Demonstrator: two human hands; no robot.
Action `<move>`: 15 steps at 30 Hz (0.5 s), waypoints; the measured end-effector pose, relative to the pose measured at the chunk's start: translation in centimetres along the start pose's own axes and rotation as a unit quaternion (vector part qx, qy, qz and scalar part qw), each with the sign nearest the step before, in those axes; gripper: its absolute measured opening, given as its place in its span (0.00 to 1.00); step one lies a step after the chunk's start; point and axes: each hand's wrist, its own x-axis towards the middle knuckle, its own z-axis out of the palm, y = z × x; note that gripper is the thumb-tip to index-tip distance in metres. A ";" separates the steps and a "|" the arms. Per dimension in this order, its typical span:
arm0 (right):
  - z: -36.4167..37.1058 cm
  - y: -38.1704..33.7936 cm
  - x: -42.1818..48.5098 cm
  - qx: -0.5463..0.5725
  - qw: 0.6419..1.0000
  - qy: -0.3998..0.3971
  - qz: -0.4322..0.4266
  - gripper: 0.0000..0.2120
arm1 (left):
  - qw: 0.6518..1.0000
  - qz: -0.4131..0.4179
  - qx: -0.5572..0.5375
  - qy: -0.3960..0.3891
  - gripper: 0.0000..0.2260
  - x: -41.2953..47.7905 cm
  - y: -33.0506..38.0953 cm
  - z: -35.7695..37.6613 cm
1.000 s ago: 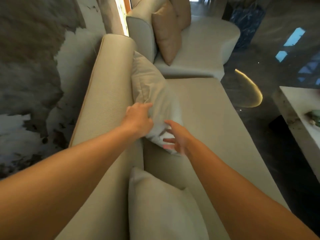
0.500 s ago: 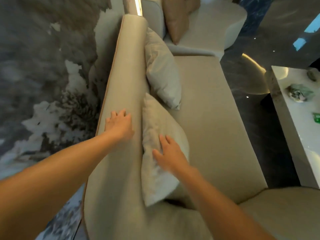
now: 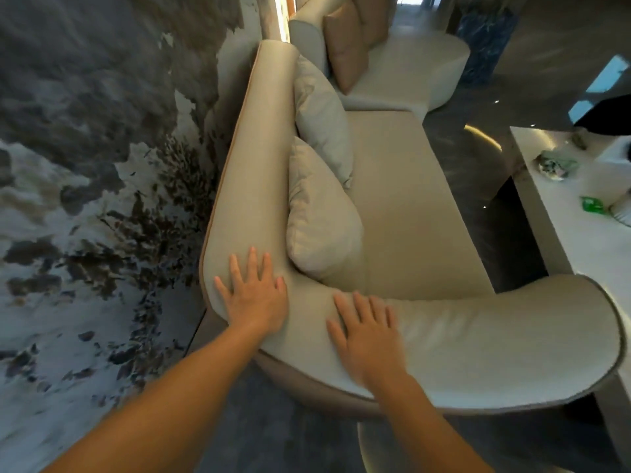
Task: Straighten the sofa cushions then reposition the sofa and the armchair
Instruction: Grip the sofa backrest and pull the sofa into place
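Both my palms lie flat and open on the sofa, gripping nothing: my left hand on the rounded corner where the backrest bends into the near arm, my right hand just beside it on the top of that arm. From this corner the sofa's long axis runs straight away from me, the backrest along the marbled wall on its left and the seat open toward the white table on its right. The two grey cushions stand upright against the backrest, the nearer one just beyond my left fingertips, so I judge the straightening done and the shove next. Since I stand at the sofa's end, a push would drive it lengthwise toward the armchair, which touches or nearly touches its far end; my left hand, nearer the wall side, would steer.
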 end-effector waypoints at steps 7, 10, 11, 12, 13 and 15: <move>1.5 -0.1 0.0 -0.017 0.996 0.084 0.038 0.30 | 0.993 -0.008 -0.037 0.112 0.32 0.3 -0.4 2.5; 1.7 -0.6 0.3 -0.031 0.994 0.097 0.048 0.30 | 0.992 -0.010 -0.041 0.119 0.34 1.3 -0.6 2.9; 1.7 -0.6 0.6 -0.034 0.992 0.106 0.055 0.30 | 0.991 -0.007 -0.046 0.124 0.35 1.6 -0.6 3.0; 1.5 -0.6 1.0 -0.034 0.991 0.112 0.068 0.31 | 0.990 -0.004 -0.043 0.132 0.35 1.9 -0.6 3.1; 1.3 -0.8 1.4 -0.033 0.989 0.117 0.081 0.31 | 0.989 -0.004 -0.035 0.141 0.36 2.1 -0.6 3.1; 1.1 -1.3 1.9 -0.037 0.987 0.130 0.091 0.31 | 0.989 -0.005 -0.027 0.147 0.36 2.2 -0.8 2.9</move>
